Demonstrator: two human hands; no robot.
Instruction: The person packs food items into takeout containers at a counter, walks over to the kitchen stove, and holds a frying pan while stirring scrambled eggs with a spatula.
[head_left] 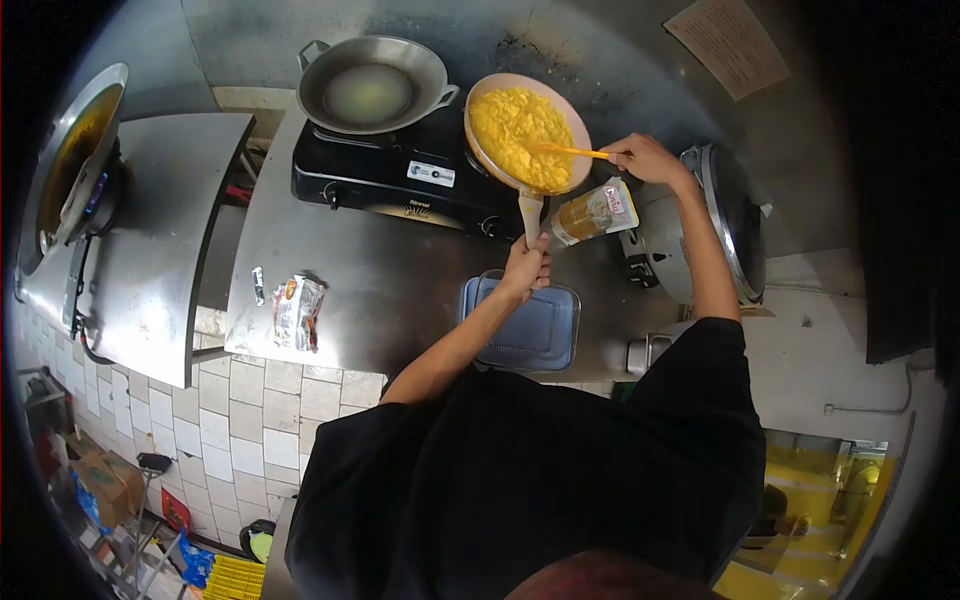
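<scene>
A light-coloured frying pan (584,135) holds yellow scrambled egg (515,130) over the right side of the black gas stove (385,185). My left hand (527,268) is wrapped round the pan's handle (531,215). In my right hand (645,160) is an orange spatula (590,153), its far end in the egg. Just below that hand lies a clear pouch (595,212) with brown-yellow contents. Beneath my left wrist, a blue-grey lidded tray (530,325) rests on the steel counter (400,290).
A two-handled metal wok (372,85) with cloudy liquid sits on the stove's left side. At far left, a large wok (75,170) stands over a blue flame. A big round cooker (700,225) is at right. An opened packet (298,312) lies on the counter's left.
</scene>
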